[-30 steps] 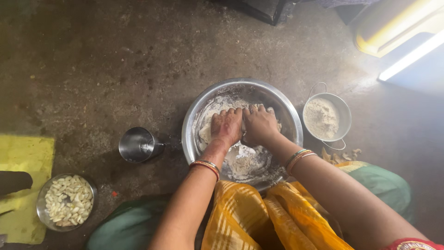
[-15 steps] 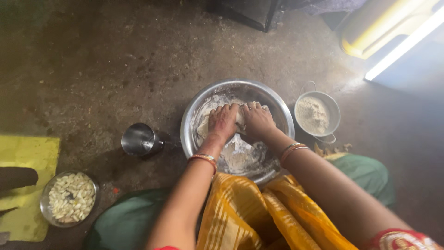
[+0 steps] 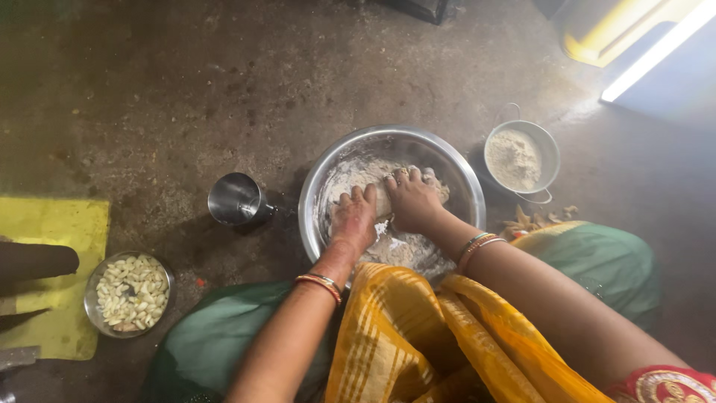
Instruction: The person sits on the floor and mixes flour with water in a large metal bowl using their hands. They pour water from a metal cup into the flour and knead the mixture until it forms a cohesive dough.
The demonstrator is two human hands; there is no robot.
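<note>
A wide steel bowl (image 3: 455,168) dusted with flour sits on the dark floor in front of me. Inside it lies a lump of pale dough (image 3: 382,200), mostly hidden under my hands. My left hand (image 3: 354,219) presses knuckles-down on the dough's near left side, flour on its back. My right hand (image 3: 412,200) lies over the dough's top with fingers curled around it. Both wrists wear bangles.
A small steel cup (image 3: 236,199) stands left of the bowl. A steel pot of flour (image 3: 520,157) with a wire handle stands to the right. A bowl of peeled garlic cloves (image 3: 131,293) rests by a yellow mat (image 3: 52,231). My yellow and green garment fills the foreground.
Both hands have stayed in the bowl on the dough, shifting slightly as they press. The camera view has drifted a little; the vessels have not moved.
</note>
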